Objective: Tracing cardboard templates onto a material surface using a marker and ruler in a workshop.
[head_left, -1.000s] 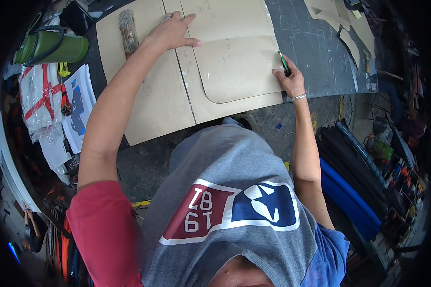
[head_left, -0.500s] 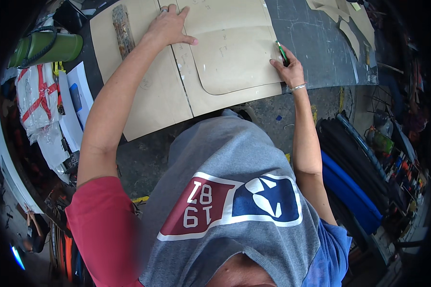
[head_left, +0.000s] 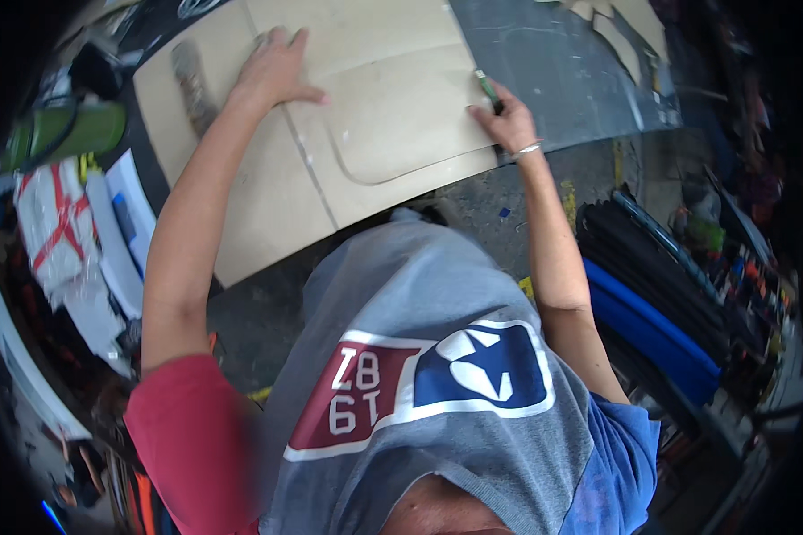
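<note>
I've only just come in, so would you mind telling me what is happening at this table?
A person's left hand rests spread on brown sheets laid over a dark table. The right hand holds a slim green tool near their right edge. A narrow block lies beside the left forearm.

A dark, scuffed table (head_left: 549,102) is set across the far side, its surface crossed by pale scratches. Between it and the near side, a grey floor (head_left: 482,245) is seen, marked with yellow patches (head_left: 568,203) and dotted by a small blue scrap (head_left: 505,212). On the right, black rolls (head_left: 653,275) and a blue roll (head_left: 656,332) are laid side by side; farther right, a colourful clutter (head_left: 757,276) is blurred. The left is bordered by a long white panel (head_left: 34,361). At the near left, a thin bluish glow (head_left: 52,515) is shown.
</note>
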`<control>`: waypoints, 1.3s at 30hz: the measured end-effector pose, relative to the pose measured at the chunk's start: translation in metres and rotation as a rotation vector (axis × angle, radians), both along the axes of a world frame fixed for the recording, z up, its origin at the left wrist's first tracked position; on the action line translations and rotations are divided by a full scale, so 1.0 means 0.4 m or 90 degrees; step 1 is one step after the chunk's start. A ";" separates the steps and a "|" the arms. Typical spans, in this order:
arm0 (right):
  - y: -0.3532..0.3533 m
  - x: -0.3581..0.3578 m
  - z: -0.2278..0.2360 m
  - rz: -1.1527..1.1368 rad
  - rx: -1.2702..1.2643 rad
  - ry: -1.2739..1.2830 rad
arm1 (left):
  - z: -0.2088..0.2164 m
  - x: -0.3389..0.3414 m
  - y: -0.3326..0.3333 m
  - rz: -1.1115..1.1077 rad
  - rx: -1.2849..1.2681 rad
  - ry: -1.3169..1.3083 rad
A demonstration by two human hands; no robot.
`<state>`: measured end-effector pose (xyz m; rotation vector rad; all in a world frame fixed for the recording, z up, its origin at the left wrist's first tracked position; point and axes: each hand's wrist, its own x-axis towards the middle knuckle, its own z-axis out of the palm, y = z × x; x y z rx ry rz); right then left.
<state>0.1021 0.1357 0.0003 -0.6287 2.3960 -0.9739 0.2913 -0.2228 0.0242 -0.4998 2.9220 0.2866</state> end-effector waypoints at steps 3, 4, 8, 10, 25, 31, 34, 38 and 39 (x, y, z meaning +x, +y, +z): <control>-0.031 0.022 0.056 0.046 0.139 0.115 | -0.005 0.012 -0.004 -0.003 0.012 0.017; -0.026 0.022 0.040 0.022 0.088 0.074 | 0.011 0.009 0.004 0.016 0.041 -0.004; 0.005 -0.008 0.047 -0.005 0.004 0.103 | 0.040 -0.004 0.034 0.021 0.037 -0.019; 0.044 -0.044 0.053 -0.034 -0.015 0.147 | 0.060 -0.006 0.045 0.036 0.044 -0.048; 0.369 -0.782 -0.051 -0.267 -0.179 0.104 | 0.069 -0.042 0.069 0.152 0.052 -0.134; 0.458 -1.155 -0.059 -0.328 -0.085 0.348 | 0.057 -0.057 0.069 0.172 0.050 -0.166; 0.545 -1.339 -0.034 -0.332 0.187 0.620 | 0.044 -0.072 0.061 0.181 0.054 -0.164; 0.562 -1.411 -0.009 -0.377 0.363 0.576 | 0.043 -0.039 0.058 0.206 0.044 -0.183; 0.574 -1.427 -0.006 -0.365 0.397 0.462 | 0.040 -0.044 0.060 0.209 0.048 -0.184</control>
